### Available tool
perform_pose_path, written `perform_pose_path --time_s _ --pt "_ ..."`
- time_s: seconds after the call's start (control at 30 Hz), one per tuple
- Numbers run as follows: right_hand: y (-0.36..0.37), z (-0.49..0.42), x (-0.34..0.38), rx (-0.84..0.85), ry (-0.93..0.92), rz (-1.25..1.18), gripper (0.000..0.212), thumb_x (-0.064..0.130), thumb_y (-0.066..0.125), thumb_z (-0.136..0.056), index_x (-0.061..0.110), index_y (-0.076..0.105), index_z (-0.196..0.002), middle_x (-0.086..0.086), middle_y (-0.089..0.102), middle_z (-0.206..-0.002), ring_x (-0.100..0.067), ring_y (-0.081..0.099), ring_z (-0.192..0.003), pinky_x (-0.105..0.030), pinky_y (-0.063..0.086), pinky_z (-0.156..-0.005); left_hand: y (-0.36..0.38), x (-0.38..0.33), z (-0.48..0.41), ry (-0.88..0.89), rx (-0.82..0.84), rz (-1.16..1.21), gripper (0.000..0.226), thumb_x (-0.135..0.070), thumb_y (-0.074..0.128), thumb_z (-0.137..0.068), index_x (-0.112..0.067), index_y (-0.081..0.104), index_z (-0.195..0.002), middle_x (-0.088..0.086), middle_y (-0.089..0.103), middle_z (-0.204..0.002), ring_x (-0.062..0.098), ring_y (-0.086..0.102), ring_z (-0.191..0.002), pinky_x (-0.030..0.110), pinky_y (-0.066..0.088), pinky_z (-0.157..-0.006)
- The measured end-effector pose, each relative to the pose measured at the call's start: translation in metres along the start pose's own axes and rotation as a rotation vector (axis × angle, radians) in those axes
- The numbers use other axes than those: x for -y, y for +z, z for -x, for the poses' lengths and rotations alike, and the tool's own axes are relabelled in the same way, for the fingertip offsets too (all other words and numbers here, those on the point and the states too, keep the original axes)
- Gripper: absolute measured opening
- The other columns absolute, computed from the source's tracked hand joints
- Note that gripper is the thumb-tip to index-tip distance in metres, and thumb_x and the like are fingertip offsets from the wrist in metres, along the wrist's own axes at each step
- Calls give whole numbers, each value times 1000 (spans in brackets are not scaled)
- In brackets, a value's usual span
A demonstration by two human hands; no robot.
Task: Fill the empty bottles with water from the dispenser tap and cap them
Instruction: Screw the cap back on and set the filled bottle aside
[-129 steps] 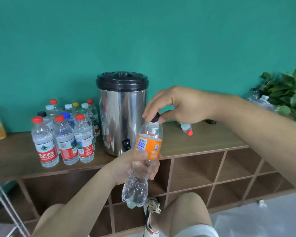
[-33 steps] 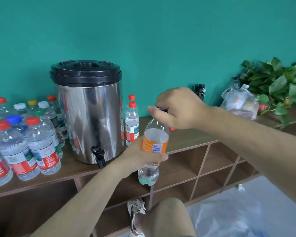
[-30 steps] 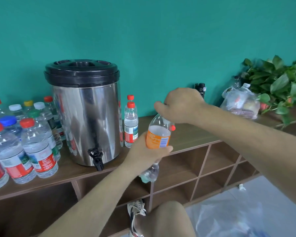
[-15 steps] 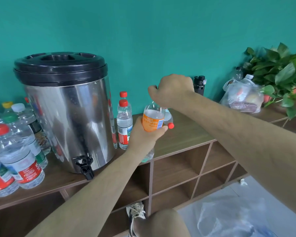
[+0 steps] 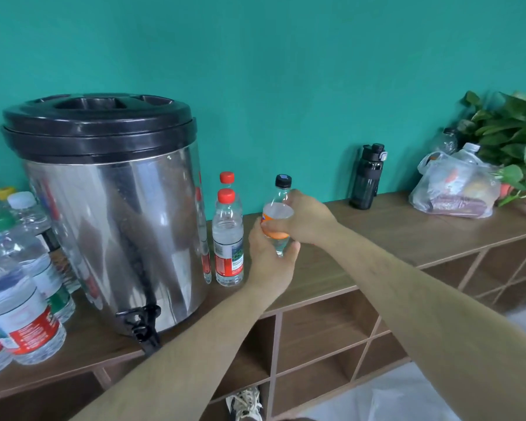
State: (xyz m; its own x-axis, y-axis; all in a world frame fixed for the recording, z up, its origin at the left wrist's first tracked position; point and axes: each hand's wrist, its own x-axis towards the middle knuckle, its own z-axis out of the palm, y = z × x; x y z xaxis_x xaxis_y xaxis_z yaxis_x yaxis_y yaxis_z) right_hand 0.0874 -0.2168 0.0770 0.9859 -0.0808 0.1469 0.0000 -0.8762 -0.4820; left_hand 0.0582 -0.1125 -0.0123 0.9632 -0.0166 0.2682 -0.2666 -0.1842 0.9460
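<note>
The clear plastic bottle with orange label and black cap (image 5: 278,203) stands upright over the wooden tabletop (image 5: 386,235), just right of two red-capped water bottles (image 5: 227,238), left hand (image 5: 269,261) fingers clamped low on it, right hand (image 5: 308,221) fingers round its label
</note>
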Motion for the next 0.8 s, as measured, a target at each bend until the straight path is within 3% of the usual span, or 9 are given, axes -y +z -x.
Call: perform_pose_path --time_s 0.1,0.17,0.27,0.33,0.4,0.53,0.63,0.7,0.8 --pt "17 -13 1 -15 16 -60 64 58 80 -75 19 50 -116 1 62 -102 -24 62 -93 -39 54 -75 1 23 9 26 11 -105 83 -20 73 -89 -24 25 -156 -3 34 -156 13 33 -145 38 28 -123" --pt "24 -23 0 -41 19 -113 58 50 80 -78 17 51 -115 1 62 -100 -23 62 -91 -35 52 -68 1 33 6 -5 41 -162 86 -22 71 -91 -23 20 -160 -3 25 -162 13 24 -150 38 23 -126" --pt "29 -33 1 -59 15 -175 52 46 80 -81 19 51 -114 7 58 -94 -17 57 -82 -26 36 -55 -1 40 -6 -63 83 -223 90 -27 69 -95 -22 10 -163 -6 9 -169 13 10 -155 36 15 -127" --pt "34 -37 -1 -51 9 -227 52 46 80 -82 20 51 -116 10 58 -92 -14 57 -81 -24 35 -54 -1 43 -16 -88 108 -261 93 -30 68 -96 -22 5 -164 -6 2 -171 17 5 -157 41 14 -128" --pt "37 -41 -3 -40 4 -266 51 44 82 -82 19 54 -116 9 62 -94 -15 62 -84 -24 40 -57 1 44 -23 -108 107 -291 93 -30 69 -95 -21 6 -163 -4 5 -170 20 8 -157 45 18 -127" --pt "37 -40 -21 101 8 -245 52 35 83 -81 22 55 -123 11 64 -103 -9 62 -89 -20 43 -66 7 49 -24 -31 -39 -365 65 -22 71 -91 -12 39 -148 7 40 -146 24 37 -139 33 30 -116" --pt "39 -33 -48 60 81 -269 65 31 73 -80 25 50 -140 13 60 -116 -14 61 -109 -30 54 -91 11 51 -18 13 -29 -399 48 -17 70 -92 -12 50 -135 6 46 -132 21 47 -126 21 32 -101" --pt "44 -31 -70 -27 135 -140 64 29 65 -86 25 46 -146 7 55 -125 -21 53 -123 -37 51 -99 16 50 -17 28 70 -365 49 -16 67 -95 -12 48 -140 6 47 -140 20 47 -132 24 36 -107" --pt "54 -31 -94 -55 177 149 59 33 58 -97 27 38 -152 -8 45 -140 -30 43 -128 -41 48 -93 25 44 -23 57 226 -394 64 -19 64 -99 -17 34 -155 0 35 -159 18 35 -148 32 30 -122"
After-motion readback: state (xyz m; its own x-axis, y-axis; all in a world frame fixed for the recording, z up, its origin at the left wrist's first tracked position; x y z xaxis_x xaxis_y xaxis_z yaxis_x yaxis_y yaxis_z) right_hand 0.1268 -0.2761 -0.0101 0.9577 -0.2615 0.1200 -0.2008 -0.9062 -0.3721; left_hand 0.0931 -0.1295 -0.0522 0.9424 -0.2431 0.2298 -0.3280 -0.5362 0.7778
